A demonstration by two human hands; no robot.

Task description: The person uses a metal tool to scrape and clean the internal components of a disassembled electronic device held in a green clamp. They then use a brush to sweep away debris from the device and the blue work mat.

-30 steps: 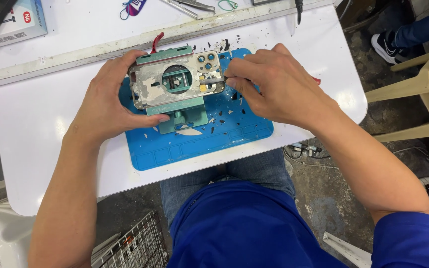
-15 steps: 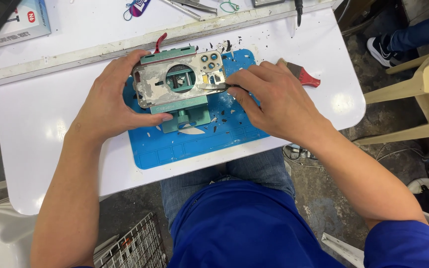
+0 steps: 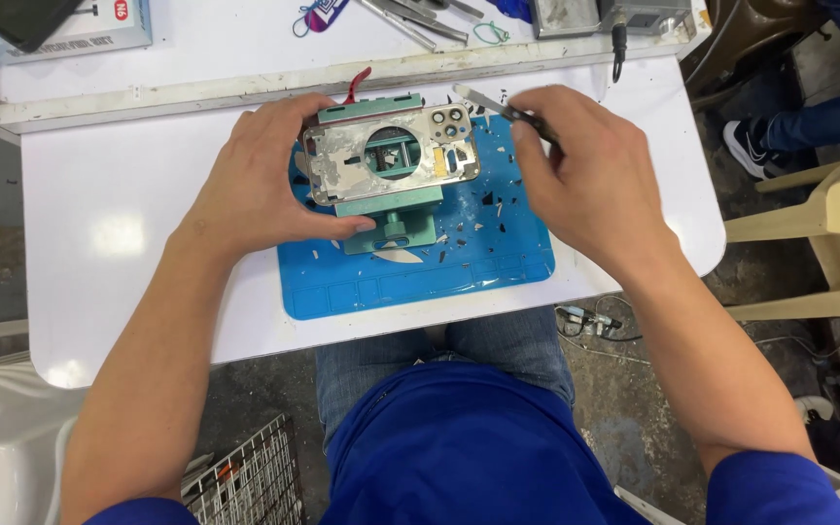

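The white desk carries everything here, and the person's lap sits against its near edge. A blue mat lies near the middle of that near edge. On the far left part of the mat stands a green holder, and a phone frame lies flat on top of it, with its shiny back up and a round hole in the middle. The small camera holes sit at the frame's far right corner. The left hand wraps around the left side of the frame, fingers curled over its far edge and the thumb pressed on the holder below. The right hand is just to the right of the frame, over the right side of the mat, and does not touch the frame. Its fingers are pinched shut on thin metal tweezers. The tweezer tips poke out to the left, above the far right corner of the frame, close to the camera holes. Tiny dark bits are scattered on the mat between the holder and the right hand.
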